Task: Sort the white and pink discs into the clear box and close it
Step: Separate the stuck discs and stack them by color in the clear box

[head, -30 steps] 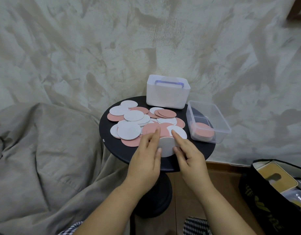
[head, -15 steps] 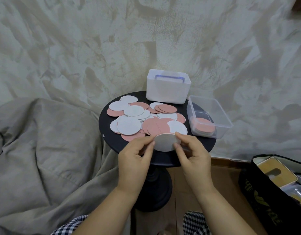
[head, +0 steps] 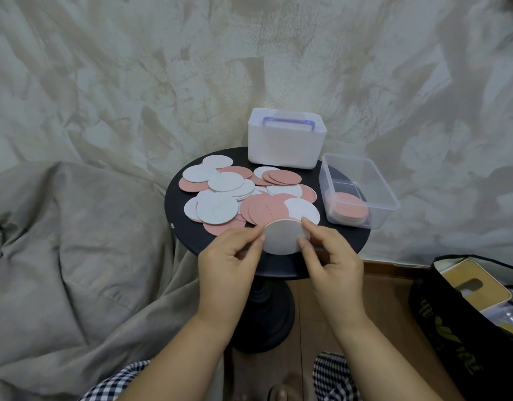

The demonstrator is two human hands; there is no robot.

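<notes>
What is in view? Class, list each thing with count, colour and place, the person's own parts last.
Round black pedestal table: one, centre.
Flat round discs: many, white and pink, overlapping on tabletop.
Clear plastic box: one, table's right edge, holding pink-topped discs.
White plastic box, blue handle: one, table's back.
Held disc: one seen, white-faced, above table's near edge.
Black bag: one, floor, right.
Beige cloth: one, left.
Left hand, right hand: pinching held disc.

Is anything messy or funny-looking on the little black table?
Yes. The clear box sits at the right edge of the table, with its far side sticking out past the rim, so it could tip. The loose discs lie in a jumbled, overlapping heap, pink and white mixed. Nothing looks broken.
</notes>
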